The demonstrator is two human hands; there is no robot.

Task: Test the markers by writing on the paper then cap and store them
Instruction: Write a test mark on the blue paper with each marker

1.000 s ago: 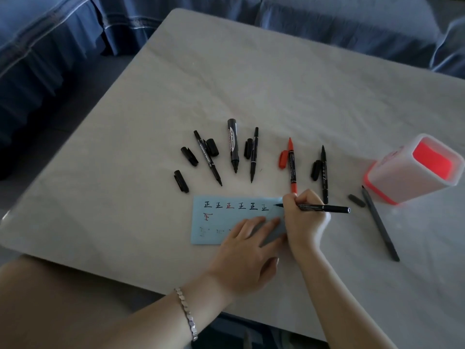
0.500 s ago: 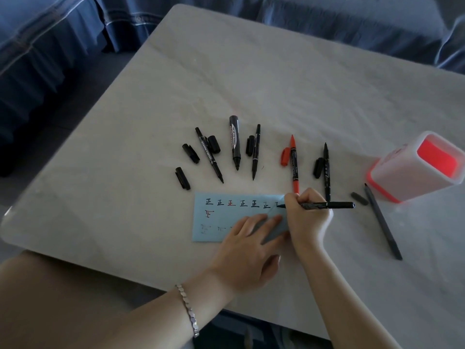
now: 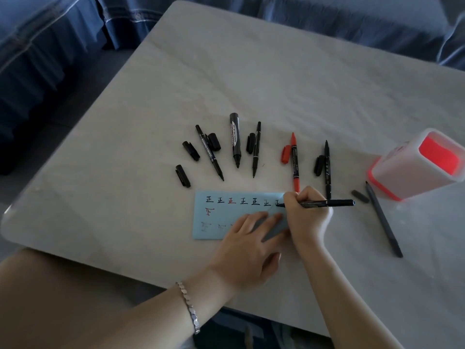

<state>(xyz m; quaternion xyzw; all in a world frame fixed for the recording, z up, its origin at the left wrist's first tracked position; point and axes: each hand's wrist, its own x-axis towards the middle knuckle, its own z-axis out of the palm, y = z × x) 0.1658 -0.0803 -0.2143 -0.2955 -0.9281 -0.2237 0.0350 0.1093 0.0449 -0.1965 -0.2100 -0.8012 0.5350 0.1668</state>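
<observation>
Head view: my right hand [image 3: 305, 215] pinches the slim black marker [image 3: 327, 203], lying crosswise, tip leftward on the pale blue paper slip [image 3: 226, 217]; my left hand [image 3: 247, 250] presses it flat, fingers straight.

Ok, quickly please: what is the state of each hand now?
Left hand: open, fingers flat on the blue paper.
Right hand: grips a black marker, its tip on the paper.

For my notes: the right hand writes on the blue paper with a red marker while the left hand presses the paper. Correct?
Not quite. In the head view the right hand writes with a black marker; the red marker lies on the table. The rest holds.
</observation>
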